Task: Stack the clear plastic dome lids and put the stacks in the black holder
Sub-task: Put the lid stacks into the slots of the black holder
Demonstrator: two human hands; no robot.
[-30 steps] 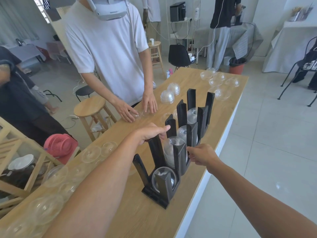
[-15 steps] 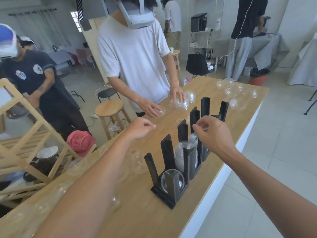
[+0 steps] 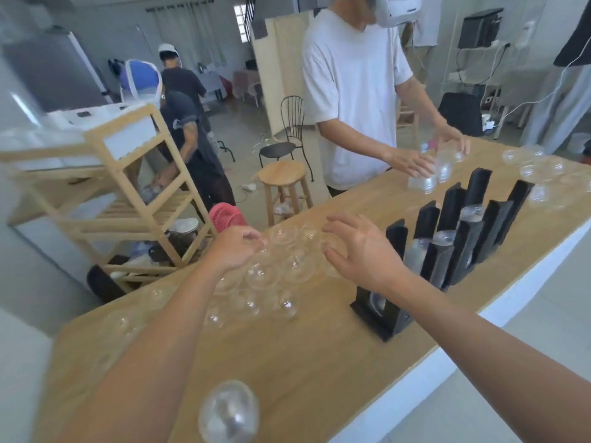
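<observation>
Several clear dome lids (image 3: 289, 266) lie loose on the wooden table (image 3: 319, 353) in front of me. My left hand (image 3: 235, 249) is curled over the far left of this cluster, fingertips touching a lid; whether it grips one is unclear. My right hand (image 3: 361, 251) hovers over the right side of the cluster, fingers spread, holding nothing. The black holder (image 3: 451, 206) stands just right of my right hand, with stacked lids lying in its slots. One more lid (image 3: 228, 410) sits near the table's near edge.
A person in a white shirt stands across the table with both hands on stacked lids (image 3: 422, 182). More loose lids (image 3: 540, 169) lie at the far end. A wooden stool (image 3: 283, 174), a wooden shelf cart (image 3: 128, 193) and a pink fan (image 3: 225, 215) stand left of the table.
Both my hands have left the holder and moved left to the loose lids. The view has swung left with them.
</observation>
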